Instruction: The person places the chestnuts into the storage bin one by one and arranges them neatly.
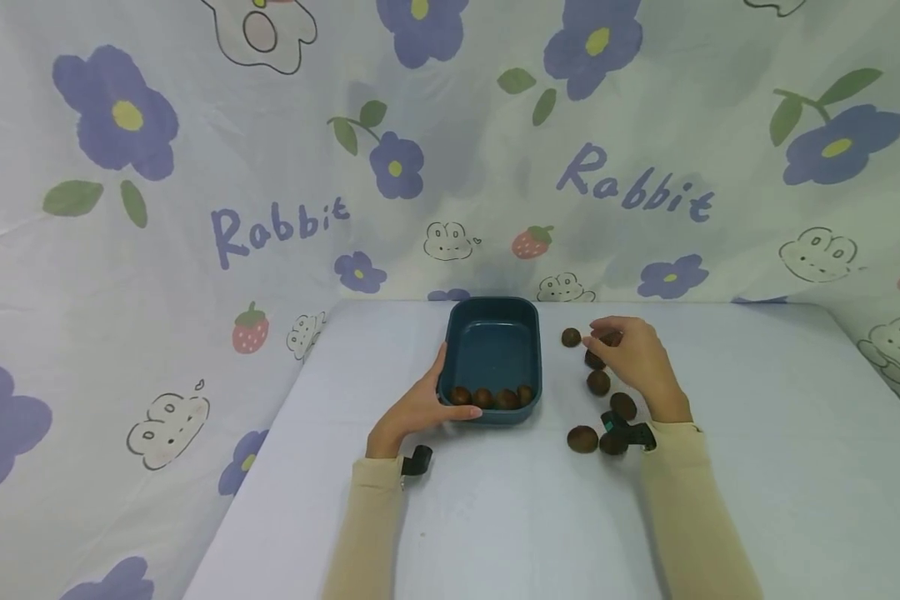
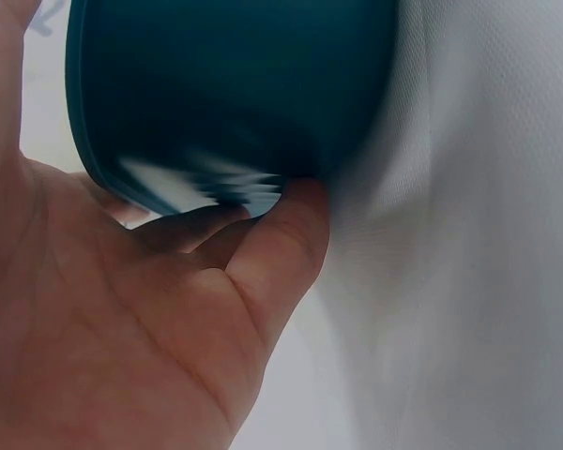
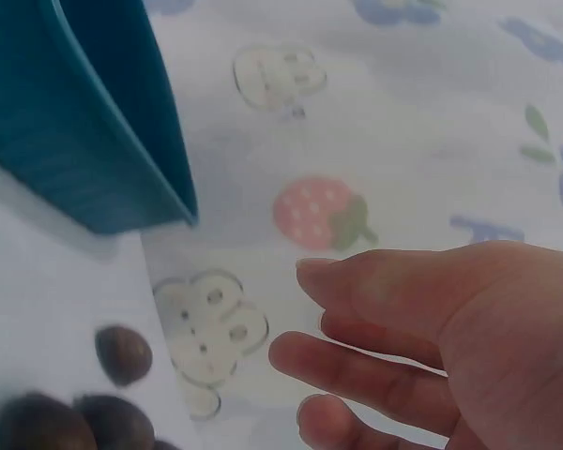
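Note:
A dark teal rectangular container [image 1: 492,358] lies in the middle of the table. Along its near end sit several brown chestnuts [image 1: 506,399]. My left hand [image 1: 417,406] grips the near left corner, thumb along the near side and fingers along the left wall; the left wrist view has the fingertips right at the teal wall [image 2: 235,84]. To the right, my right hand [image 1: 633,354] hovers over loose chestnuts [image 1: 598,382], partly covering some. The right wrist view shows its fingers [image 3: 357,370] loosely bent, thumb apart from them, holding nothing.
More chestnuts [image 1: 582,439] lie by the right wrist, one partly behind the black wrist camera [image 1: 630,432]. A single chestnut [image 1: 571,337] sits between container and right hand. Behind the white table [image 1: 525,517] hangs a printed cloth [image 1: 480,167].

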Action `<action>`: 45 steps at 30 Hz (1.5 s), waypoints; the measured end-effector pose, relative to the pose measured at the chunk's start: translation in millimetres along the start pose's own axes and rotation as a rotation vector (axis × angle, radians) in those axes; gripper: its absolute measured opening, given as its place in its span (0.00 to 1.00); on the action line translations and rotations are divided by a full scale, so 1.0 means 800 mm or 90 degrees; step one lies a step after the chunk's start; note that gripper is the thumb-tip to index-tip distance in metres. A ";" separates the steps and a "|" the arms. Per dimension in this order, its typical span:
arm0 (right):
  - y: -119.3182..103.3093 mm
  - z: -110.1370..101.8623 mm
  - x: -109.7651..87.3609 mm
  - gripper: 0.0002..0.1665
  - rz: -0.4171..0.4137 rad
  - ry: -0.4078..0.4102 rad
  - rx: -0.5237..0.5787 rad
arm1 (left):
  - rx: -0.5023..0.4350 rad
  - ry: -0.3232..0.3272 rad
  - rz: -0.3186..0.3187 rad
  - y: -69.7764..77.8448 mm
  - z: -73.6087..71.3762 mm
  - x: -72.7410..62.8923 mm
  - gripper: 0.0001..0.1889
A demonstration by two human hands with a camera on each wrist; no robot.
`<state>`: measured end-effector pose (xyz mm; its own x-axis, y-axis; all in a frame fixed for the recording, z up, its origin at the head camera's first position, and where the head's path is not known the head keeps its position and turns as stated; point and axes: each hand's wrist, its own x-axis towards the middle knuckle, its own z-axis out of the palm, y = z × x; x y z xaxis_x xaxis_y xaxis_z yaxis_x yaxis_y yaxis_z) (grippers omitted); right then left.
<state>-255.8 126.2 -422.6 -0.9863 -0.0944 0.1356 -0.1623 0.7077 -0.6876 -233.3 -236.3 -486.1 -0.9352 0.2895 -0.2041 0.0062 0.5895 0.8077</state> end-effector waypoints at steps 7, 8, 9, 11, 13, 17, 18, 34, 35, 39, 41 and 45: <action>0.027 -0.010 0.000 0.20 -0.006 -0.010 -0.001 | 0.001 0.005 0.004 -0.001 0.000 0.000 0.73; 0.030 -0.010 0.000 0.21 0.001 -0.022 -0.002 | 0.000 0.006 0.003 0.000 0.000 0.000 0.74; 0.034 -0.011 -0.001 0.22 0.008 -0.036 -0.002 | -0.002 0.005 0.004 0.001 0.000 0.000 0.73; 0.042 -0.012 -0.001 0.24 0.026 -0.064 -0.007 | -0.004 0.005 0.001 0.003 0.000 -0.001 0.73; 0.048 -0.011 -0.002 0.27 0.044 -0.090 -0.011 | -0.004 0.004 -0.002 0.004 0.000 -0.002 0.73; 0.057 -0.008 0.000 0.30 0.068 -0.133 -0.019 | 0.000 0.003 -0.006 0.005 0.000 -0.003 0.73; 0.059 -0.007 0.001 0.30 0.076 -0.143 -0.019 | 0.001 0.003 -0.005 0.004 0.000 -0.003 0.73; 0.059 0.016 0.003 0.32 0.105 -0.230 -0.046 | 0.003 0.006 0.006 0.002 0.001 -0.001 0.73; 0.059 0.017 0.003 0.31 0.107 -0.229 -0.048 | 0.004 0.007 0.005 0.002 0.000 -0.002 0.73; 0.058 0.020 0.003 0.28 0.108 -0.226 -0.057 | 0.007 0.009 0.000 0.002 0.001 -0.003 0.73; 0.058 0.021 0.003 0.28 0.105 -0.226 -0.064 | 0.006 0.009 -0.002 0.002 0.001 -0.003 0.73; 0.057 0.022 0.005 0.27 0.102 -0.224 -0.068 | 0.003 0.009 -0.001 0.002 0.001 -0.003 0.73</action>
<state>-267.4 145.8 -465.5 -0.9521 -0.1979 -0.2330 -0.0197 0.8004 -0.5992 -230.8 -235.3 -485.3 -0.9399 0.2783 -0.1976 0.0067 0.5938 0.8046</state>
